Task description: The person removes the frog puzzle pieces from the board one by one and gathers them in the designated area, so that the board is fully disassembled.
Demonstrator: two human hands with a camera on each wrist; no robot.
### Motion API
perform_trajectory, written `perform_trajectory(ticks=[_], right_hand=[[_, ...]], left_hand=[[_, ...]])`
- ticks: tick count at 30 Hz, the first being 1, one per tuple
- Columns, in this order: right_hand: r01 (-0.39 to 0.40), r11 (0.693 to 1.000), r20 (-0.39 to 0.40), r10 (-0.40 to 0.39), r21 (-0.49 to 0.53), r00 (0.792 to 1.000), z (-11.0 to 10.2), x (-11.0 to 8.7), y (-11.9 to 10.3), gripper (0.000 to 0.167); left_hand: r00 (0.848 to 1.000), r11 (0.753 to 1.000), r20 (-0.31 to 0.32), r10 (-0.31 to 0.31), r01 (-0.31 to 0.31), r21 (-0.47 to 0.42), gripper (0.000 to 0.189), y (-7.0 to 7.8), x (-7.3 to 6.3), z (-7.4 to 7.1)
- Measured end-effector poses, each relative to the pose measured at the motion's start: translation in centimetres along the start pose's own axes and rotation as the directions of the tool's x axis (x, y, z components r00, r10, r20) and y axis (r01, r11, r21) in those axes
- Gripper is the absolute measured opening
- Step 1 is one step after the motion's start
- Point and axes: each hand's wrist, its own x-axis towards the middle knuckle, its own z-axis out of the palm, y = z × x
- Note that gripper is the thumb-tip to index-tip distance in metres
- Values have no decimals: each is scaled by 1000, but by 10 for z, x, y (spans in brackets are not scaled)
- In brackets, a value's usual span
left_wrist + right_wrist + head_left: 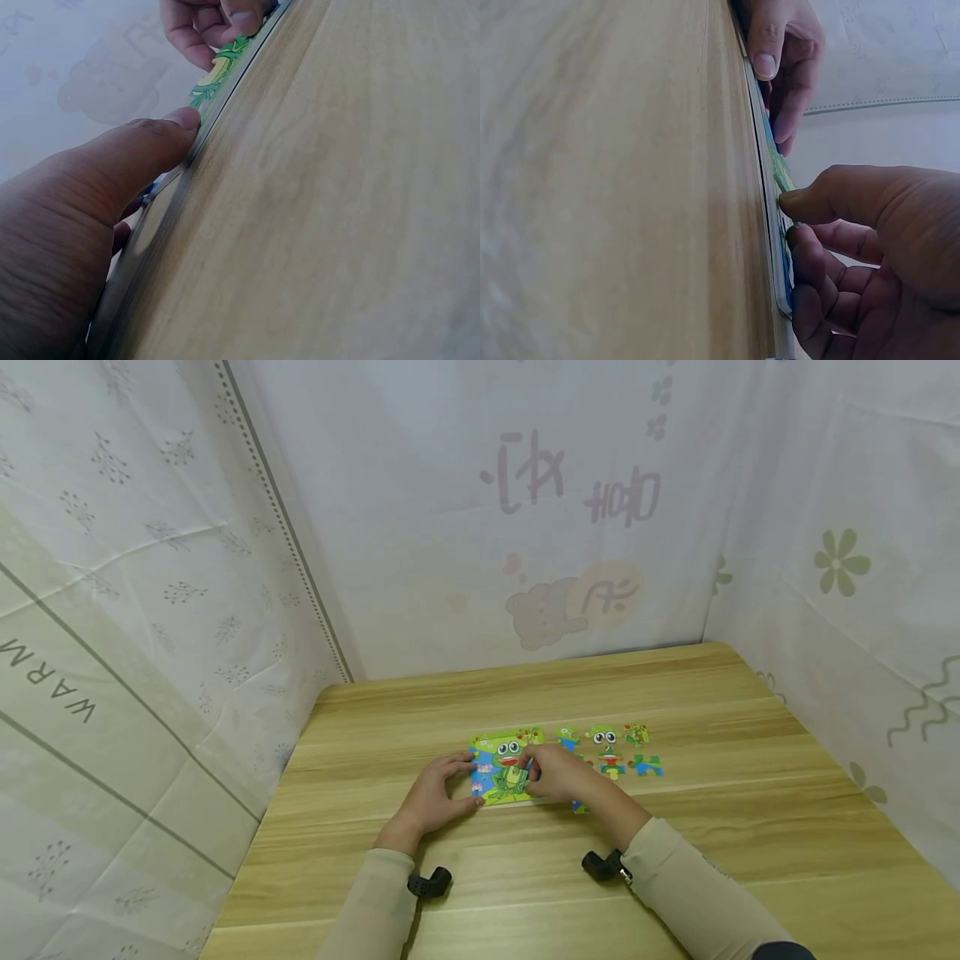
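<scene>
A frog jigsaw puzzle board [495, 747] with a green rim and blue picture area lies flat on the wooden table. My left hand [433, 789] holds it at the left side, the thumb on the near corner and the fingers along the left edge. Over the frog's belly, my right hand [558, 771] pinches a green and yellow puzzle piece [220, 69] between thumb and forefinger. That piece stands tilted on the board in the left wrist view. The right fingers hide the board's right part in the head view.
Several loose puzzle pieces lie to the right of the board, among them one with the frog's eyes [604, 737], one with a red mouth [611, 760] and a blue-green one [647, 766]. Printed curtains [465, 527] surround the table [390, 718] at the back and sides.
</scene>
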Motion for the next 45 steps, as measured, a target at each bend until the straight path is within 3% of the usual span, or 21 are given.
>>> perform_trajectory(ticks=[31,45], right_hand=[[-22,999,-6,22,38,1000,-8,-8,2,32],[-30,999,-70,32,29,997,-23,-23,12,30]], left_hand=[[1000,1000,11,11,-12,9,62,0,-1,-1],[1000,1000,0,10,-10,2,62,-2,0,1]])
